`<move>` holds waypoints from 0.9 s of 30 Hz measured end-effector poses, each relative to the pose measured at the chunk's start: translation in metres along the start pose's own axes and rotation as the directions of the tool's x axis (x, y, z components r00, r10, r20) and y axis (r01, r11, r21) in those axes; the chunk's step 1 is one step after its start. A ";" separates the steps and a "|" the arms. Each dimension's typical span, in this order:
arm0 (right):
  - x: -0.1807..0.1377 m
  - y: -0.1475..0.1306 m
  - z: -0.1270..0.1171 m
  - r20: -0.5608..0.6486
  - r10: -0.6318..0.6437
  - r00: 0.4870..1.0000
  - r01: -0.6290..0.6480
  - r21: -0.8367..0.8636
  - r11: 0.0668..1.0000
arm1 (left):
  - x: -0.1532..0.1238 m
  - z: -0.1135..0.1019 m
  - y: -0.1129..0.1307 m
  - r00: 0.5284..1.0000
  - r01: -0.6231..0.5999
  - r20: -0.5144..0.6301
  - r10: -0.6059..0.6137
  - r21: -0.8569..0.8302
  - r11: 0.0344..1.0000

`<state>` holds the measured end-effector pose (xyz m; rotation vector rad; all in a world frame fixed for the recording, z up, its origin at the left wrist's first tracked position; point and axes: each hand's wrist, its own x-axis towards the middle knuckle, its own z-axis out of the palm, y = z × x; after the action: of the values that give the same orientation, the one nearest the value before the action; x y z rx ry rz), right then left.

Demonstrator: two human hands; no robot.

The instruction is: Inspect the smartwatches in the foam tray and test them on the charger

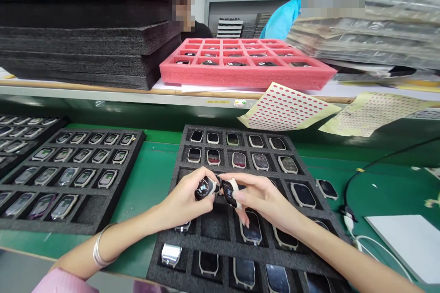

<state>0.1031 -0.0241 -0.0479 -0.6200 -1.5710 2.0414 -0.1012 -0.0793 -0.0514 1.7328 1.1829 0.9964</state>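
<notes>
My left hand (187, 199) is closed round a small watch body (205, 188) with a lit screen. My right hand (263, 199) pinches a second watch body (229, 192), screen facing me. The two hands meet above the black foam tray (178, 165) in front of me. That tray holds several watch bodies in its pockets, and a few pockets under my hands are empty. A bracelet sits on my left wrist.
A second black foam tray (135, 146) of watch bodies lies to the left on the green mat. A pink foam tray (240, 75) and stacked black foam sheets (85, 32) sit on the shelf behind. Sticker sheets (285, 110), a black cable (354, 183) and a white pad (409, 242) are at right. Two other people sit beyond the shelf.
</notes>
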 end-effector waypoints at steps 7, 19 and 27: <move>-0.001 0.000 -0.002 0.007 -0.013 1.000 0.013 -0.004 1.000 | -0.003 -0.001 0.004 0.999 0.017 -0.028 -0.016 0.021 1.000; -0.003 -0.001 -0.001 0.025 0.004 1.000 -0.002 -0.057 0.998 | -0.002 0.000 0.004 1.000 0.001 -0.018 0.000 0.041 0.999; -0.002 0.000 -0.004 0.031 0.005 1.000 -0.003 -0.061 0.998 | -0.002 0.001 0.001 0.998 -0.023 -0.056 0.027 0.063 0.998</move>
<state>0.1074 -0.0227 -0.0484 -0.6171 -1.6564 2.0211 -0.1001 -0.0815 -0.0515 1.7824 1.2433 1.0400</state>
